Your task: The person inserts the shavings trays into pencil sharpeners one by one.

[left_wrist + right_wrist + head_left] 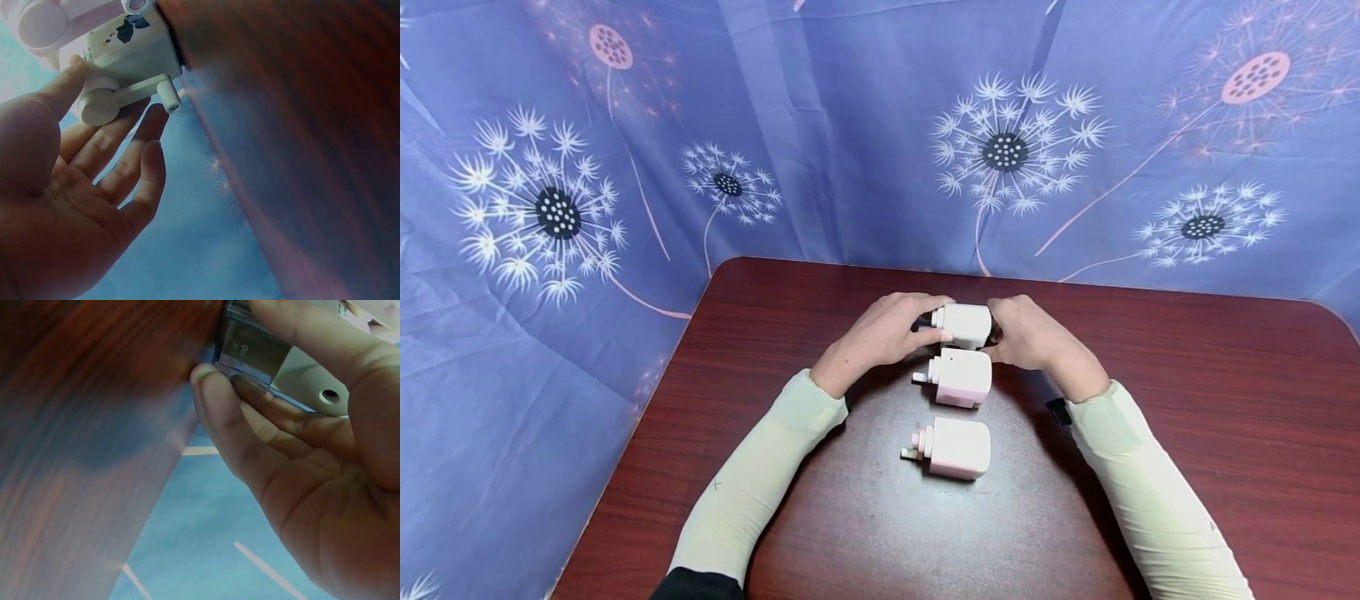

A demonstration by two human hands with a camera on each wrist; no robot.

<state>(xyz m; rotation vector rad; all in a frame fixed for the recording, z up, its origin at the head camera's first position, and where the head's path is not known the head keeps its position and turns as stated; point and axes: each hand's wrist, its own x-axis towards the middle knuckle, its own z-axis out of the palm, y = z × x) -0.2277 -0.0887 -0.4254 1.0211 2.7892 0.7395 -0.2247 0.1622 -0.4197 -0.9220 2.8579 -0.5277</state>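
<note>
Three hand-crank pencil sharpeners stand in a column on the table, their cranks pointing left. At the farthest one, a white sharpener (967, 323), both hands are at work. My left hand (891, 330) holds its crank end, thumb on the near side and fingers on the far side; the crank (140, 91) shows in the left wrist view. From the other end my right hand (1032, 335) grips the clear shavings drawer (253, 353) between thumb and fingers. Just nearer sits a pinkish sharpener (964, 379), and nearest is another pale pink sharpener (959, 448).
The dark red wooden table (820, 533) has its far edge just beyond the hands. Behind it and at the left hangs a blue cloth (850, 150) with dandelion prints.
</note>
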